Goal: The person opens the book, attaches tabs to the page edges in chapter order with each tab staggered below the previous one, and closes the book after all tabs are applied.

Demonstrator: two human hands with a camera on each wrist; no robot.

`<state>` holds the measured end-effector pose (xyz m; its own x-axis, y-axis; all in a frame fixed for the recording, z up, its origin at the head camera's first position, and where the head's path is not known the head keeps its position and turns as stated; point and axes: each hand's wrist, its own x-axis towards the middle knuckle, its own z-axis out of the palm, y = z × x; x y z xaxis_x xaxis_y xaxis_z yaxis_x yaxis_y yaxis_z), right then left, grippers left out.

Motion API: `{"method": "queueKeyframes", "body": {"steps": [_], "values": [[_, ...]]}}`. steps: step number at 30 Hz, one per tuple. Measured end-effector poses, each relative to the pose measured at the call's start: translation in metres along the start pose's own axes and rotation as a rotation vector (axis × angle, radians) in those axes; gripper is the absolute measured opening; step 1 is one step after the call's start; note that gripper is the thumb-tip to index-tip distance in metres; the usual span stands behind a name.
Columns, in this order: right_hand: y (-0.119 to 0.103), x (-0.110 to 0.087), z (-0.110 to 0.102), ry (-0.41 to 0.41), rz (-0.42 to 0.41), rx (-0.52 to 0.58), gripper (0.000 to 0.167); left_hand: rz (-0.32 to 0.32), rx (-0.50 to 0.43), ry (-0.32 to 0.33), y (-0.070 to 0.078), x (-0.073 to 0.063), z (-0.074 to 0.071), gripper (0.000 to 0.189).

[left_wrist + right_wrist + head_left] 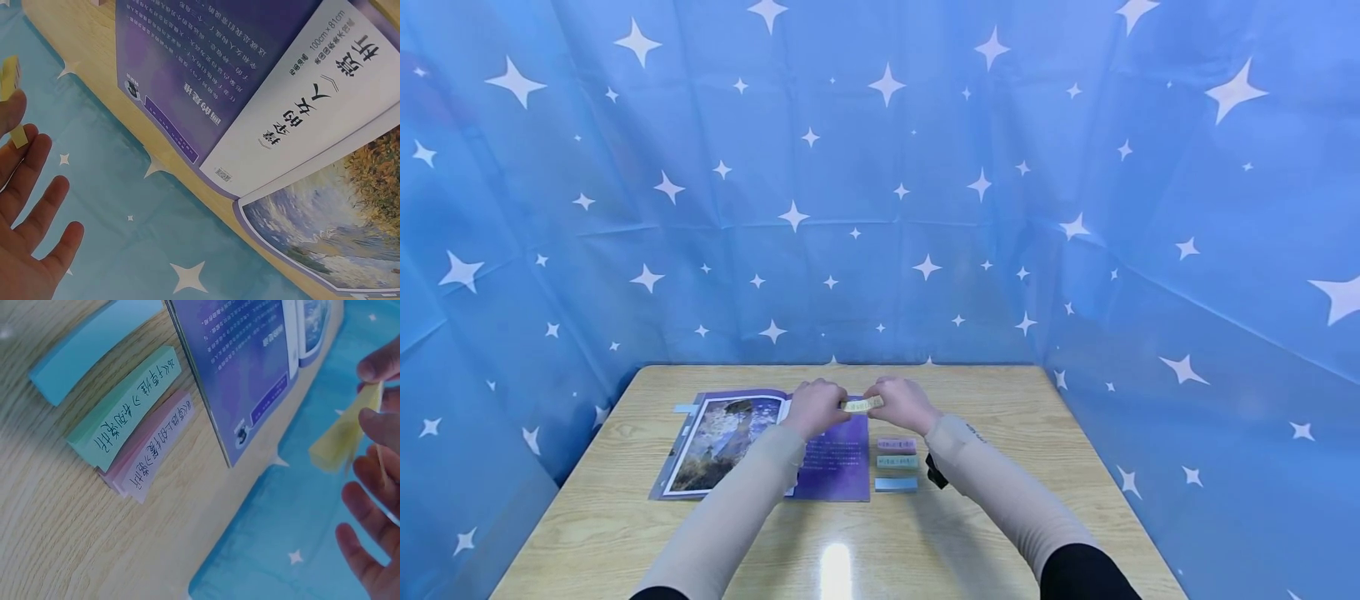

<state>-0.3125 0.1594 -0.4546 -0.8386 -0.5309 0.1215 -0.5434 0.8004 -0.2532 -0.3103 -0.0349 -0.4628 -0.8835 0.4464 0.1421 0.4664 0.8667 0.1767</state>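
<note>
Above the far edge of an open book, my left hand [815, 408] and right hand [904, 402] meet at a yellow sticky-note pad [862, 405]. The left thumb and index finger pinch one end of the yellow strip [11, 78], its other fingers spread. At the opposite end, my right hand [378, 506] pinches the pad between thumb and fingers. Handwriting shows faintly on the yellow paper. Below lies the book [842, 471], with a painting on its left page and a purple right page with white text. My left forearm hides part of it.
Right of the book lie a pink sticky-note pad [897, 445] and a green one [897, 462], both with handwriting, and a plain blue one [896, 484]. A light-blue tab [685, 408] sticks out from the book's left edge. Blue starry cloth [850, 183] surrounds the wooden table [985, 500].
</note>
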Motion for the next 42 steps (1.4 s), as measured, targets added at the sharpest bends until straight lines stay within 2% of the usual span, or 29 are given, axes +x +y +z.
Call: {"method": "queueKeyframes", "body": {"steps": [19,36,42], "values": [[0.004,-0.002,0.000,0.022,0.004,-0.044,0.026,0.017,-0.019,0.005,0.001,-0.002,-0.003,0.017],[0.000,-0.003,0.002,0.027,-0.042,-0.025,0.025,-0.021,-0.004,-0.013,-0.009,-0.003,0.011,0.019],[0.006,-0.007,0.002,0.027,-0.031,0.007,0.026,-0.011,-0.037,-0.008,-0.011,-0.010,0.015,0.017]]}}
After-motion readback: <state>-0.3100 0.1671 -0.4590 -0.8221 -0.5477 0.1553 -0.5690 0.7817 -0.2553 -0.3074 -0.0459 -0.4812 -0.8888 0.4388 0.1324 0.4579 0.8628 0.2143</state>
